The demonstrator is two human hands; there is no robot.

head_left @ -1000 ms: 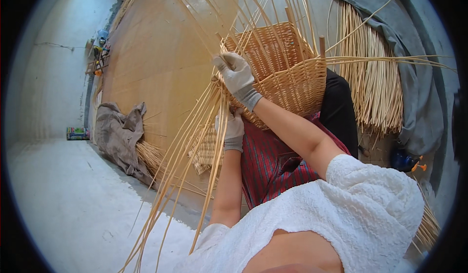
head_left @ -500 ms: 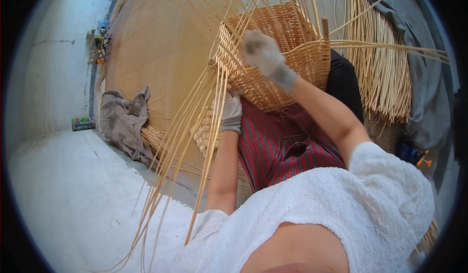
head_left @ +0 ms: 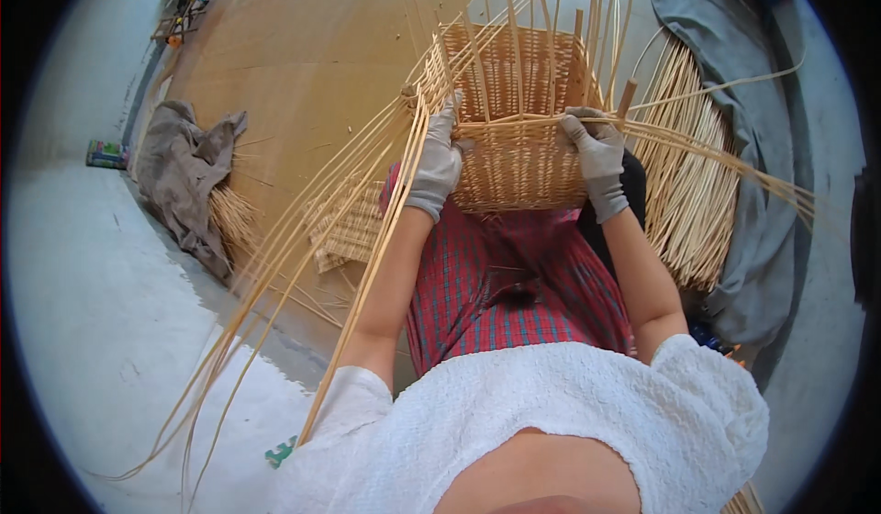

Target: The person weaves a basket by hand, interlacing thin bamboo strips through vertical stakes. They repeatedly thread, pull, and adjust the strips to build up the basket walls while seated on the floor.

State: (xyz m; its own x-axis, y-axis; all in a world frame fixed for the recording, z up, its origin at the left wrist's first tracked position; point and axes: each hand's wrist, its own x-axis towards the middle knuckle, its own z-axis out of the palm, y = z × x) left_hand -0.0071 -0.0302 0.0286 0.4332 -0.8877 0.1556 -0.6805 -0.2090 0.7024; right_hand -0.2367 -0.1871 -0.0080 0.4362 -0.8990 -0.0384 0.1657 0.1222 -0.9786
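Observation:
A rectangular wicker basket (head_left: 520,170) rests at my lap, its near wall facing me and its hollow visible behind that wall. My left hand (head_left: 439,161), in a pale glove with a grey cuff, is closed round the basket's left near corner, fingertips partly hidden. At the right near corner my right hand (head_left: 598,151), gloved the same way, grips the rim with its thumb in front. Long loose willow rods (head_left: 317,252) fan out from the left corner past my left arm. More rods (head_left: 734,161) stick out to the right, and several stand upright along the far side.
A thick bundle of willow rods (head_left: 697,184) lies on grey cloth (head_left: 762,266) at the right. On the left, a brown-grey cloth (head_left: 188,179) covers another bundle (head_left: 234,220). A flat woven piece (head_left: 344,229) lies on the floor beside my left forearm. A red checked apron (head_left: 486,284) covers my lap.
My right hand has come down from above the basket to its right near corner. My left hand has moved up to the left corner. The basket has turned so its near wall faces me.

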